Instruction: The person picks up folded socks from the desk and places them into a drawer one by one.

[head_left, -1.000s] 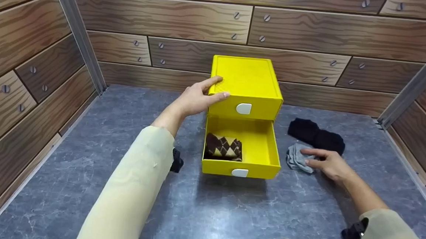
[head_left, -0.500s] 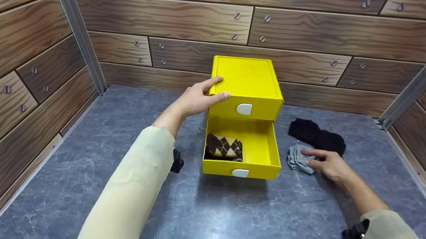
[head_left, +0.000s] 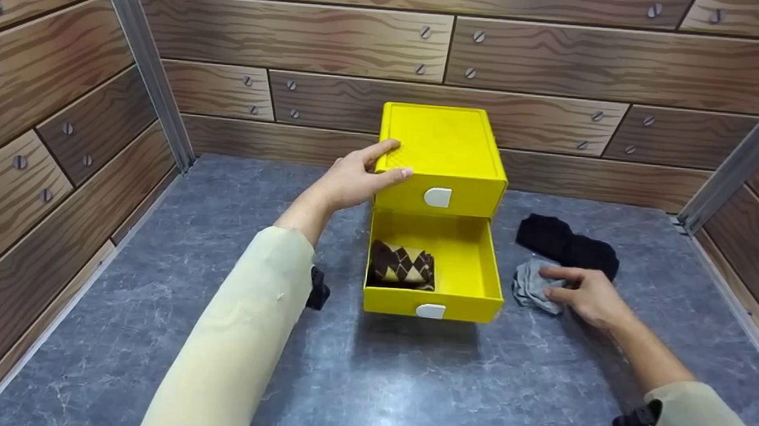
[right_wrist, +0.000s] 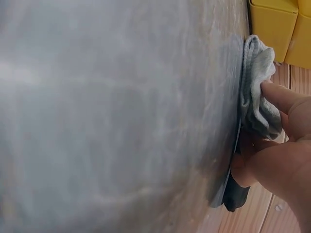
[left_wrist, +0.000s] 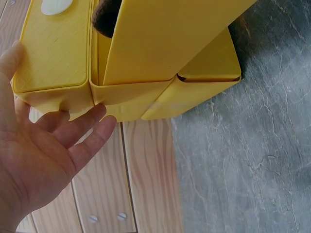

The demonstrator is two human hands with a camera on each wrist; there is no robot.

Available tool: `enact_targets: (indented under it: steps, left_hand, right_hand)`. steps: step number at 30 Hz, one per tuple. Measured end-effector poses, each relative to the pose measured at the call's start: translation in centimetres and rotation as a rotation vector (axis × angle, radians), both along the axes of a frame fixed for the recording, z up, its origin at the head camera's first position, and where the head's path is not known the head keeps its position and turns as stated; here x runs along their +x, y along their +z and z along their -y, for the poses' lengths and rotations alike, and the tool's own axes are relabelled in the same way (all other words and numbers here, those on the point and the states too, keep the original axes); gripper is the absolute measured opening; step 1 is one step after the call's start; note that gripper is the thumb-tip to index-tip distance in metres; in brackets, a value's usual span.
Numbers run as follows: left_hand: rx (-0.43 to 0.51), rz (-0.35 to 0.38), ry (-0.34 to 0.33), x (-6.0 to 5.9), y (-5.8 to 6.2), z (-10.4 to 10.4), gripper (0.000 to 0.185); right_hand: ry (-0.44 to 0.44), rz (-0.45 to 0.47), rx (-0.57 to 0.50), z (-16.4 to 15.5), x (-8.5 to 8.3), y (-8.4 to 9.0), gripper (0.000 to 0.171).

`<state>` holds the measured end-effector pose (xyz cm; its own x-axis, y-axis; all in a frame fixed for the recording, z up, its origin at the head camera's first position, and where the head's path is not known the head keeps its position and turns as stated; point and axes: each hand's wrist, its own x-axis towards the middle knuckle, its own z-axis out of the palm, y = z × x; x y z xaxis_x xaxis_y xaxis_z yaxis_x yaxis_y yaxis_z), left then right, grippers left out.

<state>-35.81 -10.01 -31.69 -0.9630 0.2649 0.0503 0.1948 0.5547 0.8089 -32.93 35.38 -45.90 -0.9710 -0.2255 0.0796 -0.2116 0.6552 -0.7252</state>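
My left hand point(head_left: 355, 175) rests on the left front corner of a yellow two-drawer box point(head_left: 446, 141), thumb at the top front edge. The left wrist view shows its fingertips against the box's side. The lower drawer point(head_left: 462, 264) is pulled out, with a folded brown-and-cream argyle sock point(head_left: 402, 267) at its left. To the right of the box, my right hand point(head_left: 592, 295) touches a grey folded sock point(head_left: 533, 288) on the table with thumb and forefinger. In the right wrist view the thumb lies against this grey sock point(right_wrist: 257, 92); the other fingers are bent below it.
Behind the grey sock lies a pair of black folded socks point(head_left: 568, 244). The box stands on a grey marbled table point(head_left: 408, 386). Wood-patterned walls point(head_left: 337, 39) with metal corner posts enclose the back and sides. The upper drawer point(head_left: 469, 197) is closed.
The whole head view has shifted slightly down and right. Both hands, the box and the socks keep their places relative to each other.
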Motion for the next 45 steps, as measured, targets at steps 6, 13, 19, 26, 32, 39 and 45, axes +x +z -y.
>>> enact_targets:
  steps: [6,13,19,26,32,39,45]
  left_hand:
    - [0.002,0.003,0.005,0.1,0.1,0.0,0.084]
    - [0.01,0.015,0.004,0.1,0.1,0.0,0.085]
    - [0.015,0.014,0.005,0.0,0.0,0.0,0.084]
    - [0.004,0.006,0.008,0.1,-0.1,0.0,0.084]
    - [0.001,0.01,0.013,0.2,0.0,-0.1,0.083]
    - [0.009,0.018,0.019,0.2,0.0,-0.1,0.083]
    - [0.004,0.021,0.024,0.2,0.1,-0.2,0.084]
  right_hand:
    - [0.016,-0.023,0.037,0.1,0.5,0.7,0.047]
    - [0.017,-0.027,0.057,0.3,1.0,1.4,0.052]
    - [0.04,-0.054,0.019,0.2,1.7,2.8,0.052]
    - [0.049,-0.045,-0.035,0.5,2.7,5.3,0.053]
    - [0.091,-0.062,-0.015,1.3,3.5,6.9,0.051]
    - [0.149,-0.117,-0.016,2.5,4.5,8.7,0.048]
    - [0.21,-0.186,-0.037,3.7,5.5,10.5,0.048]
